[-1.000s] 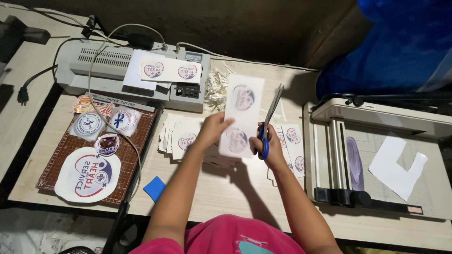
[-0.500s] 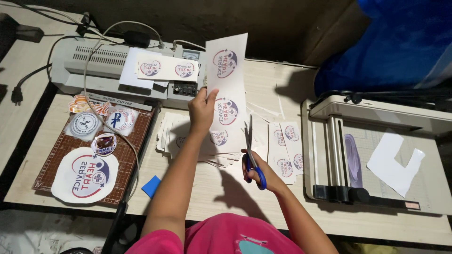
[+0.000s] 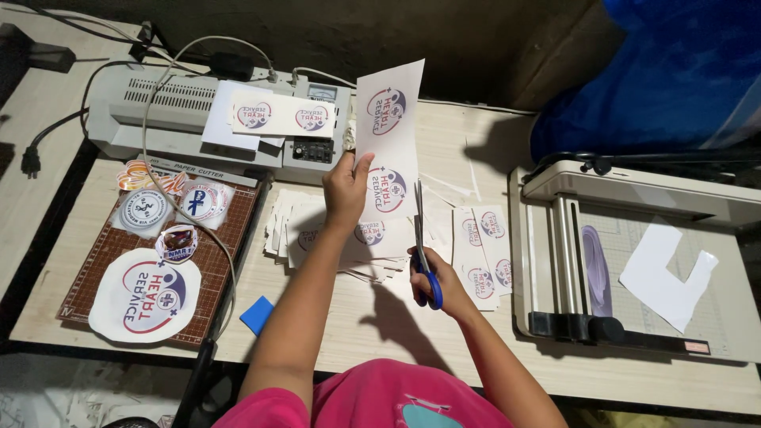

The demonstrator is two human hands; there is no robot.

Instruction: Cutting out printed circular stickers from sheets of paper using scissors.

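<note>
In the head view, the left hand point(image 3: 346, 189) pinches a long paper strip point(image 3: 386, 150) printed with round emblems, fingers point(image 3: 361, 168) closed on its left edge about halfway up, thumb in front. The strip stands nearly upright over the bench point(image 3: 372, 317), its top end reaching past the far edge toward the dark wall. Compared with half a second ago it sits much the same, only tilted slightly more to the right; a second ago the sheet was lower and shorter in view, with the scissors raised beside it.

The right hand point(image 3: 441, 279) holds blue-handled scissors point(image 3: 425, 254), fingers curled through the loops. The blades point away from the person and lie against the strip's lower right edge, just parted; how far they have entered the paper cannot be told. Since the earlier frame the hand has stayed near the middle of the bench, below the strip.

Under both hands lies a loose spread of cut printed sheets point(image 3: 468, 254). To the far left is a grey laminator point(image 3: 198, 119) with printed cards on top; near left, a brown cutting mat point(image 3: 230, 238) carries round stickers and one large round emblem point(image 3: 147, 295). A small blue square point(image 3: 257, 315) lies just right of the mat. On the right stands a paper trimmer point(image 3: 634, 261) with a white offcut on its bed. These are unchanged.
</note>
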